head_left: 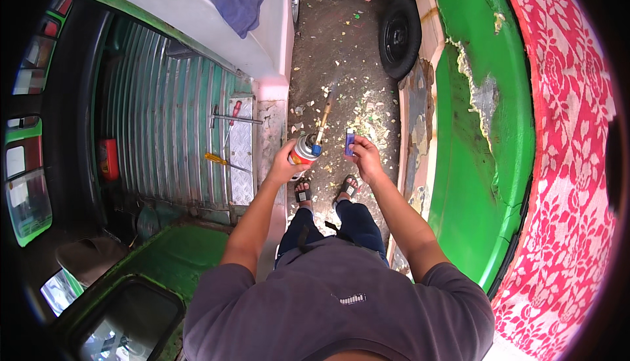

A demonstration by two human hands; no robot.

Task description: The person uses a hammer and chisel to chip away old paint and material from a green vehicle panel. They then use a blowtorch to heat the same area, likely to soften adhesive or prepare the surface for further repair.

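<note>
My left hand (283, 164) is closed around the can of a blowtorch (304, 149), a red and white gas canister with a blue knob. Its brass nozzle (325, 116) points up and away from me, and a faint haze shows at the tip; I cannot tell whether it is lit. In my right hand (367, 157) a purple lighter (349, 143) is gripped upright between thumb and fingers. The lighter is beside the torch, a short gap apart from it. Both hands are in front of me, above the littered ground.
To the left, a ribbed vehicle floor (164, 118) holds a hammer (237, 119) and screwdrivers (216, 158) near its metal step. A green panel (453, 164) with peeling paint stands close on the right, beside a red patterned cloth (564, 164). A wheel (399, 36) is ahead.
</note>
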